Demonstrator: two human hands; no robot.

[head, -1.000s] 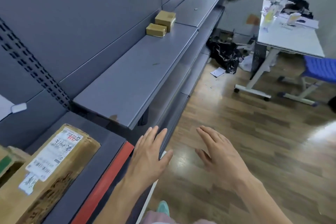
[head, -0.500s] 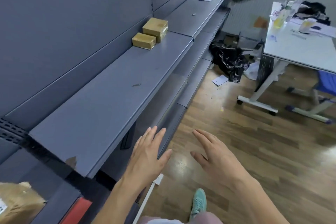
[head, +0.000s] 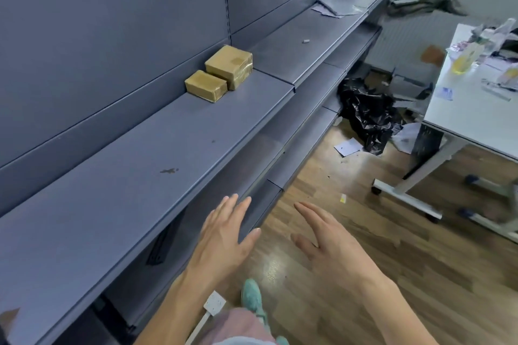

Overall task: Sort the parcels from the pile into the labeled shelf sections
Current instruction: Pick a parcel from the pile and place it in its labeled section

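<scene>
The fingers (head: pixel 232 204) of my left hand (head: pixel 224 235) are straight and slightly spread, holding nothing. The hand hovers just off the front edge of the grey shelf (head: pixel 134 182). My right hand (head: pixel 330 244) is in the same condition, fingers straight, apart and empty, over the wooden floor (head: pixel 378 274). The two hands are near each other and do not touch.

Two brown parcels sit on that shelf, well ahead of both hands and close to the back panel. The smaller parcel (head: pixel 206 85) and the larger parcel (head: pixel 229 63) touch side by side. Both are wrapped in glossy tape. I judge them to be light, stiff boxes, each manageable in one hand. The tape may be slippery, so I would grip across the short sides, thumb opposite fingers, rather than pinch the top. The pile is not in view, and I cannot read any section label.

Lower shelves run beneath. A green shoe (head: pixel 251 295) and a white power strip (head: pixel 214 302) lie below my hands. Farther along the floor are a crumpled black plastic bag (head: pixel 367 112) and a sheet of paper (head: pixel 347 146) just beside it. At the right stands a white surface (head: pixel 471 117) on castors, cluttered with bottles and papers.
</scene>
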